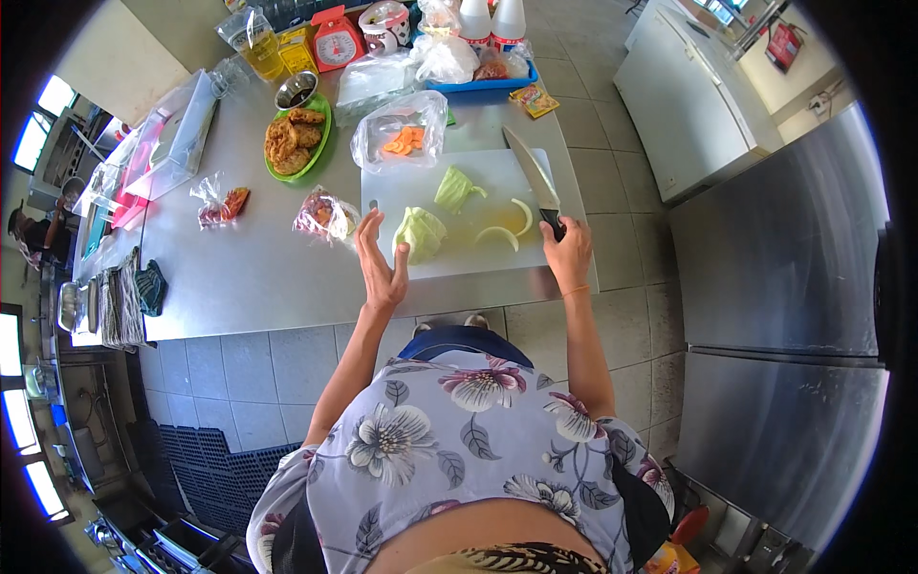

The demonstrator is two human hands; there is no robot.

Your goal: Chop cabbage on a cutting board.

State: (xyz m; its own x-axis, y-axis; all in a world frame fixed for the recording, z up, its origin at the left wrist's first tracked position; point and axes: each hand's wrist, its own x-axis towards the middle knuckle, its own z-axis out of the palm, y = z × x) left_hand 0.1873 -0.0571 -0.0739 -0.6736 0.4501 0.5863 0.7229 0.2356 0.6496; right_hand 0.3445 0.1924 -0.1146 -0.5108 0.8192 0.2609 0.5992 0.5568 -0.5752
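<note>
My right hand (570, 251) grips the black handle of a kitchen knife (534, 172), whose blade points away over the right edge of a white cutting board (459, 161). At the board's left edge, my left hand (384, 265) is spread with the thumb apart, right beside a pale green cabbage piece (419, 234). Whether the thumb touches it, I cannot tell. A second cabbage piece (455, 190) lies farther back. Two curved pale strips (498, 235), perhaps vegetable, rest near the knife on a yellowish wet patch. Behind the board, a clear plastic bag (369, 140) holds sliced carrots (406, 141).
On the steel table (251, 280) are a wrapped bundle (325, 215), a green plate (324, 147) of fried pieces and a metal bowl (296, 90). A red scale (337, 43) and a blue tray (480, 86) stand behind. A steel refrigerator (782, 287) is at right; another person (39, 233) is far left.
</note>
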